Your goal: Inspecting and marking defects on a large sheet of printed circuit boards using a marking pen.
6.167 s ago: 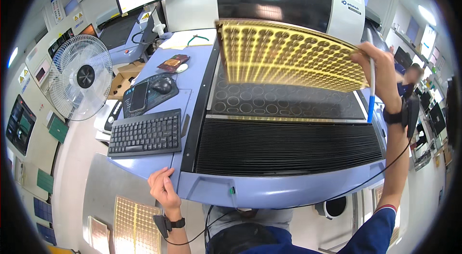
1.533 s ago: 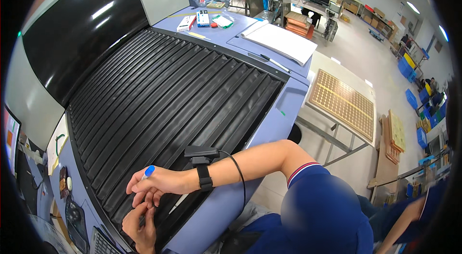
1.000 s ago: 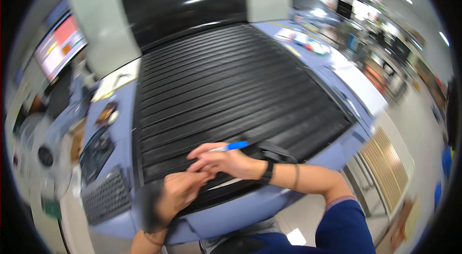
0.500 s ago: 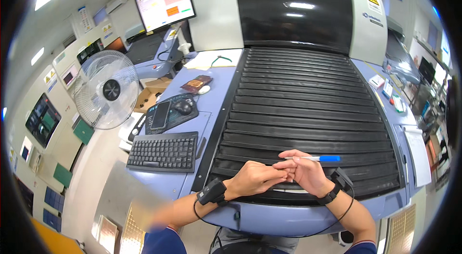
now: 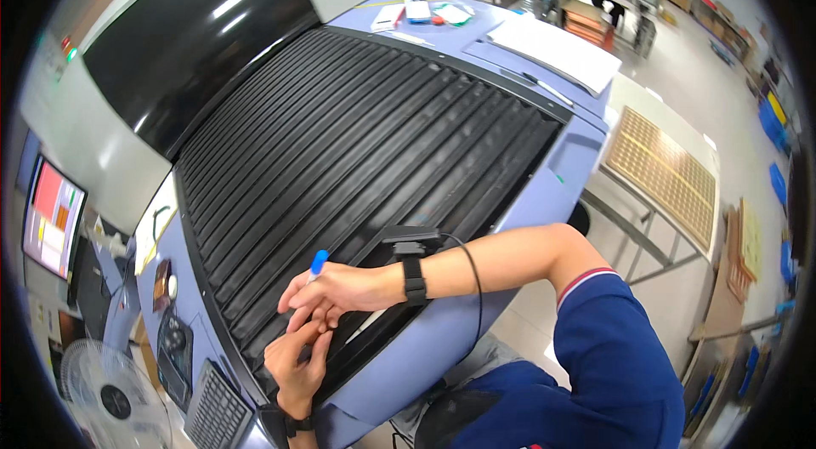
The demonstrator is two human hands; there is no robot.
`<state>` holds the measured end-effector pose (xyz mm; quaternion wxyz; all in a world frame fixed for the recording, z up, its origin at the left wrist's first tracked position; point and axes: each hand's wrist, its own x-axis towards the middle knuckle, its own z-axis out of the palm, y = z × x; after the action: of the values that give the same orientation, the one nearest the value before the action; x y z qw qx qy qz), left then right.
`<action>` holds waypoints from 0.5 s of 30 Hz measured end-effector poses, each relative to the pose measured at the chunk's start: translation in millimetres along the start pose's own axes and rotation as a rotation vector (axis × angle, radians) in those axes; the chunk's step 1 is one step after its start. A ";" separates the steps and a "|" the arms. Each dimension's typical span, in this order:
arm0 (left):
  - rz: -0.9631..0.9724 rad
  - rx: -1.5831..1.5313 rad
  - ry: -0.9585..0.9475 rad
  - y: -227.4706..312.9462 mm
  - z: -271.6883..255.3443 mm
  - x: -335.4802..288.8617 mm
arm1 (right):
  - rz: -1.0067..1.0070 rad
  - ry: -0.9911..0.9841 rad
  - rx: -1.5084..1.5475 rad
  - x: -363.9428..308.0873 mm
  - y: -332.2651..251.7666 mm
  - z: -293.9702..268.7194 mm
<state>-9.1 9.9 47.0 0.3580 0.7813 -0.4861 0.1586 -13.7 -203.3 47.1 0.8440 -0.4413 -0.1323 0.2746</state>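
My right hand [image 5: 344,292] holds a blue-capped pen [image 5: 319,263], its cap sticking up past the fingers. Just below it, my left hand [image 5: 297,361] is closed, fingertips bent in and touching the right fingers. Whatever lies between those fingertips, if anything, is too small or hidden to make out. Both hands hover over the near edge of a black ribbed machine bed [image 5: 357,139]. On the bed near the right wrist, a thin white strip [image 5: 367,326] shows. Each wrist wears a black strap, and a cable hangs from the right one.
A keyboard [image 5: 218,413], mouse [image 5: 174,338] and fan [image 5: 116,400] are at the lower left, below a monitor [image 5: 53,215]. White papers [image 5: 557,51] and a pen [image 5: 548,90] lie along the right ledge. A gridded panel [image 5: 665,167] rests on a table further right.
The view has swung to the right, bringing the right-hand side of the room in. My hands stay together near the bed's front edge, and the pen now points more upward.
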 end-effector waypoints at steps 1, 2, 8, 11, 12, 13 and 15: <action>-0.004 0.001 -0.001 -0.1 0.3 -0.6 | -0.003 -0.005 0.010 -0.2 0.6 -0.2; -0.009 0.002 -0.001 0.2 0.4 -1.2 | -0.009 -0.009 0.011 0.4 2.1 -1.5; -0.046 0.026 -0.042 2.5 -5.5 -5.1 | -0.006 -0.019 0.005 10.6 7.5 1.3; -0.067 0.024 -0.055 2.4 -2.1 -6.2 | -0.013 -0.007 0.017 10.5 8.3 1.9; -0.079 0.029 -0.063 3.1 -0.3 -5.8 | -0.017 0.016 0.020 9.6 8.4 1.6; -0.098 0.006 -0.045 2.7 1.7 -7.0 | -0.027 0.021 0.017 9.2 7.6 1.1; -0.140 -0.039 -0.010 0.6 5.6 -9.3 | -0.044 0.028 0.012 8.2 7.4 -0.1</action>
<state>-14.6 11.8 37.8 0.3810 0.8070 -0.4350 0.1199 -9.6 -195.2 40.9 0.8542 -0.4371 -0.1284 0.2505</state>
